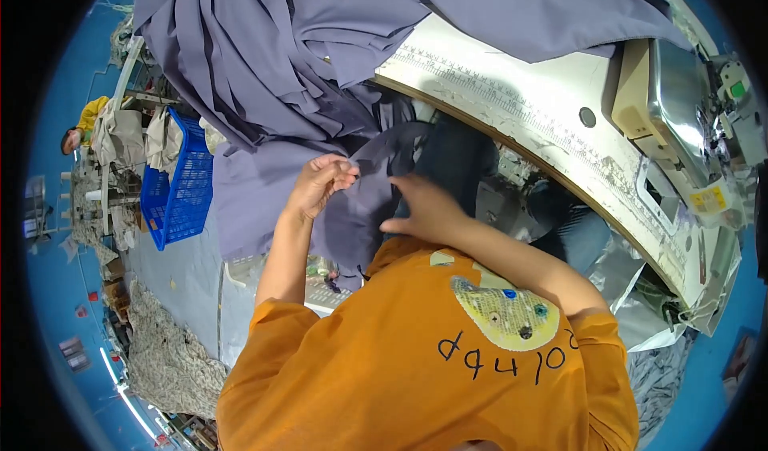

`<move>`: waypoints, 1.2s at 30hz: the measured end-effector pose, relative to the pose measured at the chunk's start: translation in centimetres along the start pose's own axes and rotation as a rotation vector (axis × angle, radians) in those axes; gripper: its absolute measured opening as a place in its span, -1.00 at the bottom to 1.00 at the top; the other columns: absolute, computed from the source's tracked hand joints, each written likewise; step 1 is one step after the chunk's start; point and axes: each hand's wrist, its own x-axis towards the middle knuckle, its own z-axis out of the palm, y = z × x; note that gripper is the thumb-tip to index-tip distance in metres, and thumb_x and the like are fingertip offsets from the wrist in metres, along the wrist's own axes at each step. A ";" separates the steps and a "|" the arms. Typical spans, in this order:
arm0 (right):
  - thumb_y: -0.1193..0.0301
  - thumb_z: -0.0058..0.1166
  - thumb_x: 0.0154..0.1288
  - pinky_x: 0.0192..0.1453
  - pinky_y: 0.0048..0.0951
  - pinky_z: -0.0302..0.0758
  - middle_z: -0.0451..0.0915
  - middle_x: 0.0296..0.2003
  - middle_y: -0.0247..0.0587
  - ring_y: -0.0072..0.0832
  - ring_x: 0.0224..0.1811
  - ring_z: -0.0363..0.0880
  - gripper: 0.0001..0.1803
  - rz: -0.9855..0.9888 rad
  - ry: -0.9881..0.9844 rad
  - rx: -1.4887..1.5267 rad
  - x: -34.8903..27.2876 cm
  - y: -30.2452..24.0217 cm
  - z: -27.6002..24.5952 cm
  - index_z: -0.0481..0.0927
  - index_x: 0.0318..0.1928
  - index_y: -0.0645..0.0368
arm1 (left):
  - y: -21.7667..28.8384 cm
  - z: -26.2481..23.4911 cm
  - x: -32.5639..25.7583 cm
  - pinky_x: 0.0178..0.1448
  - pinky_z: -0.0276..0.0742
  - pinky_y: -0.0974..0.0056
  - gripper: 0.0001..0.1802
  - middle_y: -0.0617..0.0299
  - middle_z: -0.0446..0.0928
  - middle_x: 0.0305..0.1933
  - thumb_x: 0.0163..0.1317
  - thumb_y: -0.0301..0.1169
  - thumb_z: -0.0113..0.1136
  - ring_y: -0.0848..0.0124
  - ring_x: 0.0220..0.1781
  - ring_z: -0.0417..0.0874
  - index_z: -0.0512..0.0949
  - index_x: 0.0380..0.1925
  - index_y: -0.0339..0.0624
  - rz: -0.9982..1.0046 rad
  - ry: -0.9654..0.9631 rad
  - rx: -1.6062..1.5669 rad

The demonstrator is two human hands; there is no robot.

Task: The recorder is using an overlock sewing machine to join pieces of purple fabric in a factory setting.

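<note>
My left hand (322, 185) is raised in front of a heap of grey-purple fabric (280, 67). Its fingers are curled and pressed together at the tips; what they pinch, if anything, is too small to make out. My right hand (432, 213), smeared by motion, is just to the right of the cloth over my lap. Its thumb and forefinger are apart, with nothing visible between them. A hanging part of the fabric (256, 203) lies behind and below my left hand.
A white sewing table (552, 103) with ruler markings curves along the right, carrying more grey-purple cloth and a sewing machine (660, 107). To the left are a blue plastic basket (188, 187) and a patterned cloth pile (164, 347). Another person (80, 127) is at far left.
</note>
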 end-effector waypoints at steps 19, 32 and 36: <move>0.72 -0.05 -0.04 -0.20 -0.34 0.53 0.55 -0.27 -0.03 -0.10 -0.26 0.59 -0.52 -0.274 0.620 0.217 -2.3 -6.5 -10.6 0.48 -0.02 0.19 | -0.8 6.9 -4.3 0.20 0.36 0.06 -0.39 -0.01 0.46 0.11 -0.21 -0.60 0.30 0.00 0.13 0.46 0.46 -0.01 -0.21 1.022 0.305 1.384; 0.58 0.15 -0.15 -0.46 -0.50 0.44 0.58 -0.51 -0.33 -0.46 -0.56 0.50 -0.62 -0.257 1.071 -1.147 -18.1 -10.6 -32.9 0.68 -0.19 0.12 | 20.3 18.7 -6.6 -0.13 0.51 0.29 -0.81 0.11 0.65 -0.30 0.12 -0.47 0.12 0.23 -0.30 0.63 0.62 -0.28 -0.28 1.792 0.294 1.143; 0.49 0.29 0.02 -0.34 -0.64 0.44 0.63 -0.44 -0.38 -0.67 -0.43 0.53 -0.82 -0.002 1.251 -0.975 -21.1 -15.9 -38.9 0.67 -0.30 0.21 | 28.3 24.8 -5.1 0.13 0.42 0.36 -0.76 0.16 0.61 -0.07 0.27 -0.51 0.03 0.40 -0.04 0.58 0.58 -0.12 -0.36 1.663 0.275 0.639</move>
